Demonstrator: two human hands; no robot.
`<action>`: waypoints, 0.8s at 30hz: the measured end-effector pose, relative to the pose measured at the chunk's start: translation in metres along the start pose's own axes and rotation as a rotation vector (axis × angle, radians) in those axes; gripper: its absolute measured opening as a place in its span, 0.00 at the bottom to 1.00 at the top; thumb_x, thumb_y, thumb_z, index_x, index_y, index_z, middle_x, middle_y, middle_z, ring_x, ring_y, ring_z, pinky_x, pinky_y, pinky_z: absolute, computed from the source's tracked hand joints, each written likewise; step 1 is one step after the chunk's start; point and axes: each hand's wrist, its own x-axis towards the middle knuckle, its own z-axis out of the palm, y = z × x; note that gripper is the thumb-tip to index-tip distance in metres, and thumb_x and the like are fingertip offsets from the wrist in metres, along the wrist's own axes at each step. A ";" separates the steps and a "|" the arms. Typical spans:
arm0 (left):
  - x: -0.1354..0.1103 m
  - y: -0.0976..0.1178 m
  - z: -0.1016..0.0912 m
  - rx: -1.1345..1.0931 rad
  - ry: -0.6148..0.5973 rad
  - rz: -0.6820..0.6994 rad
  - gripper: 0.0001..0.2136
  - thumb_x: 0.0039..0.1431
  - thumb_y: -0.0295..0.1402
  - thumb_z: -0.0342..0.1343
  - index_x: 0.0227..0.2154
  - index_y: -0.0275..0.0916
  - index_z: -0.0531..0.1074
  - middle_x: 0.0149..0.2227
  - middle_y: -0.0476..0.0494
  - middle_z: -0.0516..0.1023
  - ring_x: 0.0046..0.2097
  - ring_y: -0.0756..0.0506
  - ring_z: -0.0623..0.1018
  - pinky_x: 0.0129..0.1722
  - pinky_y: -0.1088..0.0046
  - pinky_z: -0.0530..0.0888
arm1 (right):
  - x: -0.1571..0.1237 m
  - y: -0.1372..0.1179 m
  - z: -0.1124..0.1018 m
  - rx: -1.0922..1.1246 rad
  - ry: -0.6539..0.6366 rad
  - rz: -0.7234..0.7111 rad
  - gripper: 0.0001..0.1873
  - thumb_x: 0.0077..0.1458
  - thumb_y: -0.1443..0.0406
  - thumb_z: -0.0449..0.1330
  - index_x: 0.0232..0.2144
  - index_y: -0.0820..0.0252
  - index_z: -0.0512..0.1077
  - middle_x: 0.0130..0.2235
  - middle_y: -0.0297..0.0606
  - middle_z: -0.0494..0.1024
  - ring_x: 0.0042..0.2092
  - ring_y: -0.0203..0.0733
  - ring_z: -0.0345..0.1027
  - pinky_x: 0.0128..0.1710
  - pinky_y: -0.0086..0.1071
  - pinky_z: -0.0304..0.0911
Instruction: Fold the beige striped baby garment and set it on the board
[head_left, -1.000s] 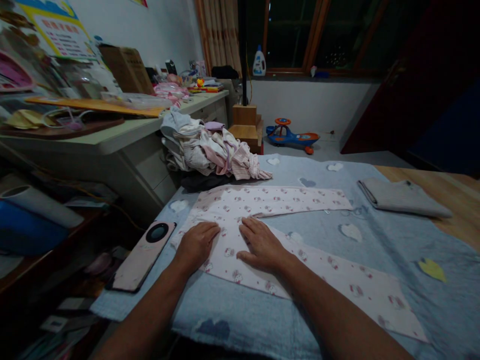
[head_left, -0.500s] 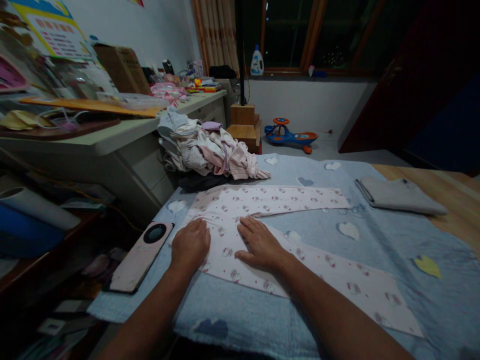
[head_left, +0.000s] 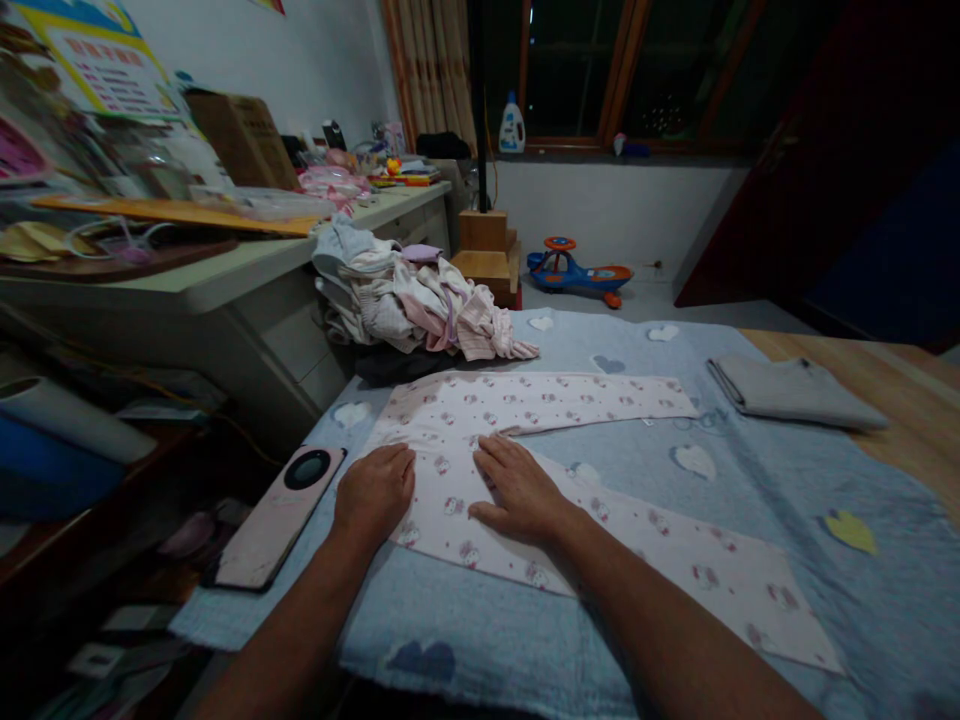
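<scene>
The landmark here is a pale pink garment (head_left: 450, 490) with a small cartoon print, lying flat on a blue quilt (head_left: 750, 490). Far to its left stands a white desk (head_left: 210, 285) crowded with papers and boxes, and nearer, just beside the garment's left edge, lies a phone (head_left: 279, 518) in a pale case. The left hand (head_left: 373, 491) rests on the wide part of the garment, open and palm down, gripping nothing. Beyond the garment's top edge sits a crumpled heap of clothes (head_left: 405, 300), pink, white and grey, which remains unfolded and bunched over a dark cloth (head_left: 397, 365). The garment itself is smoothed out, its two long tapering parts, sleeves or trouser legs (I cannot tell which), splayed toward the right and not yet turned in. The right hand (head_left: 519, 490) lies just beside the left on the same cloth, also open, its fingers spread and pressing lightly rather than clenching. Well to the garment's right, a grey garment (head_left: 795, 392) lies in a tidy folded stack on the quilt's far edge, the only folded piece in view, so most of the clothing here appears left to do.
</scene>
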 end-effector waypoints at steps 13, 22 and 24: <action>0.001 -0.004 0.002 -0.226 0.022 0.204 0.15 0.63 0.32 0.49 0.44 0.40 0.79 0.48 0.37 0.81 0.51 0.39 0.78 0.53 0.58 0.74 | 0.000 0.001 0.002 0.019 0.002 -0.004 0.41 0.56 0.50 0.62 0.64 0.65 0.60 0.69 0.55 0.54 0.70 0.56 0.44 0.68 0.50 0.43; 0.000 -0.002 -0.005 -0.068 0.016 0.027 0.13 0.64 0.31 0.47 0.39 0.38 0.78 0.42 0.37 0.80 0.45 0.39 0.77 0.46 0.60 0.74 | 0.000 0.000 0.000 0.001 -0.003 -0.008 0.41 0.56 0.50 0.62 0.64 0.67 0.61 0.69 0.55 0.55 0.70 0.56 0.45 0.68 0.48 0.43; 0.000 -0.004 -0.005 -0.064 0.010 0.016 0.13 0.64 0.31 0.47 0.39 0.37 0.78 0.42 0.36 0.80 0.45 0.38 0.76 0.46 0.60 0.74 | 0.000 -0.001 0.000 -0.001 0.003 -0.015 0.40 0.56 0.50 0.62 0.64 0.67 0.61 0.69 0.54 0.55 0.70 0.56 0.45 0.68 0.48 0.43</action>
